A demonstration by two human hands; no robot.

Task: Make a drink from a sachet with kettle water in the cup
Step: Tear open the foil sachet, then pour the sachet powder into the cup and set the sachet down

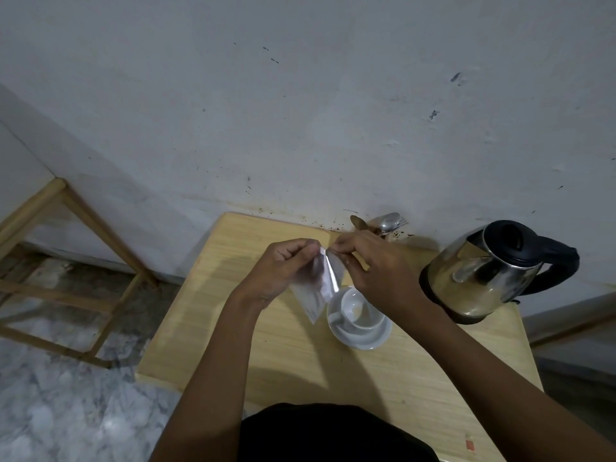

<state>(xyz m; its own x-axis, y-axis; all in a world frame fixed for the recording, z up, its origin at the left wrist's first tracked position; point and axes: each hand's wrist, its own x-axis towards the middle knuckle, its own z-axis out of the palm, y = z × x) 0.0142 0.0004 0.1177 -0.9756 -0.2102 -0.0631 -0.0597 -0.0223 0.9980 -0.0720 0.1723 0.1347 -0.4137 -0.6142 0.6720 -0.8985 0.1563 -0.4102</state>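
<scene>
Right, your landmark is the kettle (490, 271): steel, likely heavy if full, so lift it by the black handle. Left of it, the cup (358, 306) on its saucer (361, 338) looks fragile. Above the cup hangs the sachet (321, 285), light, thin, probably slippery; your left hand (283, 268) and right hand (370, 265) pinch its top edge.

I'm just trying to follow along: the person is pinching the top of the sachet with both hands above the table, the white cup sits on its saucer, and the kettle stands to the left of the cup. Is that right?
Not quite. In the head view the kettle stands to the right of the cup, not the left. The rest holds: the left hand and right hand pinch the top of the sachet above the table, and the cup sits on its saucer.
</scene>
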